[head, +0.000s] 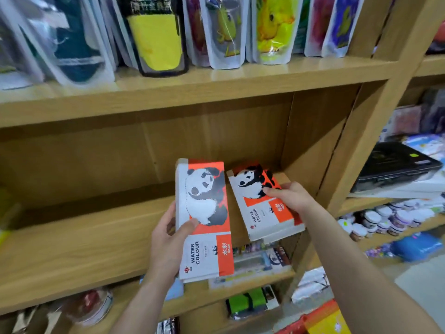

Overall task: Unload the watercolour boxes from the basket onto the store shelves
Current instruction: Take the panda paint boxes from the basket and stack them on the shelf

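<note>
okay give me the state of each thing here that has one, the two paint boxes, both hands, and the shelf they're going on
Left box: closed, held over the shelf edge, not set down.
Right box: closed, tilted, far end over the shelf.
Left hand: gripping the left box.
Right hand: gripping the right box.
Shelf: bare where visible.

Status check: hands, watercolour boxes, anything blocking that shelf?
Left hand grips the larger box. Right hand holds the smaller box at the shelf edge, right end. Nothing visible blocking the shelf.
</note>
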`<control>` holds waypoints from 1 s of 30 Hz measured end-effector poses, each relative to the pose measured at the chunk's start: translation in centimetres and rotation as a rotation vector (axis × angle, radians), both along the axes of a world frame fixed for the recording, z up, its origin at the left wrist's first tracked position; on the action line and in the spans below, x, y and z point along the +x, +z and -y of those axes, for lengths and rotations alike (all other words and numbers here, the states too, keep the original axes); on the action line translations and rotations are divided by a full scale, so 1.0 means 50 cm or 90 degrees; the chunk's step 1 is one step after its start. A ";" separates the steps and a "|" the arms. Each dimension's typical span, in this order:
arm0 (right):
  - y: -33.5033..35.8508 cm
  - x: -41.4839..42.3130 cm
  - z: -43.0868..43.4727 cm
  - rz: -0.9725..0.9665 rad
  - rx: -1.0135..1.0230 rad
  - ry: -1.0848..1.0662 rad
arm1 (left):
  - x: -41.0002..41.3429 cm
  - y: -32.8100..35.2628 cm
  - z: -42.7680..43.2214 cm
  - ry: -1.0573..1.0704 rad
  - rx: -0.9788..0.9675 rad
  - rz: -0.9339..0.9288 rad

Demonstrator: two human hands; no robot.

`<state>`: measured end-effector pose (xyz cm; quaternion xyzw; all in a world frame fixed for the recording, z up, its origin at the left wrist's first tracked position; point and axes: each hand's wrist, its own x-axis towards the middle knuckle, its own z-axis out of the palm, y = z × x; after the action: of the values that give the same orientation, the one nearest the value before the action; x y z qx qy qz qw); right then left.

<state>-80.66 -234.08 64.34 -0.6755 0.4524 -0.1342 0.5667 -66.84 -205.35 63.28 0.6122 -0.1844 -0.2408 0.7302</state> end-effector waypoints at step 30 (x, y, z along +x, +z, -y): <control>-0.032 -0.155 -0.176 0.346 -0.144 -0.039 | -0.125 0.021 0.229 -0.228 0.051 0.088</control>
<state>-88.42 -225.26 62.73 -0.6595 0.2863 -0.3771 0.5839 -73.07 -216.79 64.31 0.6130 -0.3304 -0.3314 0.6366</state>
